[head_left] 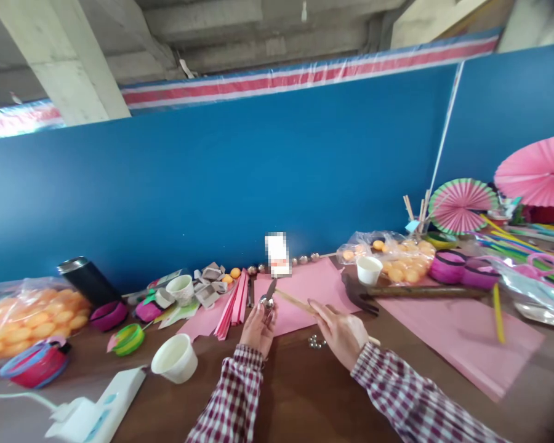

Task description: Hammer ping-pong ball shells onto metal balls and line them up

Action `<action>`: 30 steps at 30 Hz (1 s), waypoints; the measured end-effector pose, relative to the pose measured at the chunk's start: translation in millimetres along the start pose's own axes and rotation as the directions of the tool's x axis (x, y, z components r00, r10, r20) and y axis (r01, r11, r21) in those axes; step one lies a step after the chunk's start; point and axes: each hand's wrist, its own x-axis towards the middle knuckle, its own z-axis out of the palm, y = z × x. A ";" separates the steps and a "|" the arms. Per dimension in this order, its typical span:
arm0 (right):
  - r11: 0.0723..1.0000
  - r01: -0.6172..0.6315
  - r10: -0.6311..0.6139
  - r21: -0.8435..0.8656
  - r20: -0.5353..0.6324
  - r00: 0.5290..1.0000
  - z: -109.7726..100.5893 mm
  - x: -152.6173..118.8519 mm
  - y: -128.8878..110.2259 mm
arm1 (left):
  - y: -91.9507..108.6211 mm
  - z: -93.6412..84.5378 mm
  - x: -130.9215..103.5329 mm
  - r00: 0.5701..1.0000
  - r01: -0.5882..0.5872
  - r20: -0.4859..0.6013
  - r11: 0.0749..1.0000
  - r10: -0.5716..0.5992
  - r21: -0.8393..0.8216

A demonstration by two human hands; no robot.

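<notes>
My left hand (pixel 258 329) is closed on a shiny metal ball (pixel 266 303), from which a dark pointed piece (pixel 271 287) rises. Just right of it, my right hand (pixel 339 332) grips a thin wooden stick (pixel 293 299) whose far end comes near the ball. Both hands are above the brown table, at the near edge of a pink paper sheet (pixel 305 295). Several small metal balls (pixel 316 342) lie beside my right hand. What the dark piece is, I cannot make out.
A hammer (pixel 425 291) lies to the right, beside a white cup (pixel 369 269) and a bag of orange balls (pixel 406 261). Left are another cup (pixel 174 358), a power strip (pixel 115 406) and a black flask (pixel 88 283). A blue partition (pixel 277 166) stands behind.
</notes>
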 end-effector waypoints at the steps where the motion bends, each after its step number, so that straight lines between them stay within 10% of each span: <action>1: 1.000 0.003 -0.003 0.002 -0.001 1.000 0.0 -0.1 0.2 | 0.0 0.2 0.0 1.000 -0.006 -0.001 1.000 0.006 0.002; 30: 0.997 0.045 -0.049 -0.055 -0.086 0.995 10.7 -1.0 9.8 | -3.2 -3.5 2.6 0.997 -0.034 -0.075 0.994 0.026 -0.107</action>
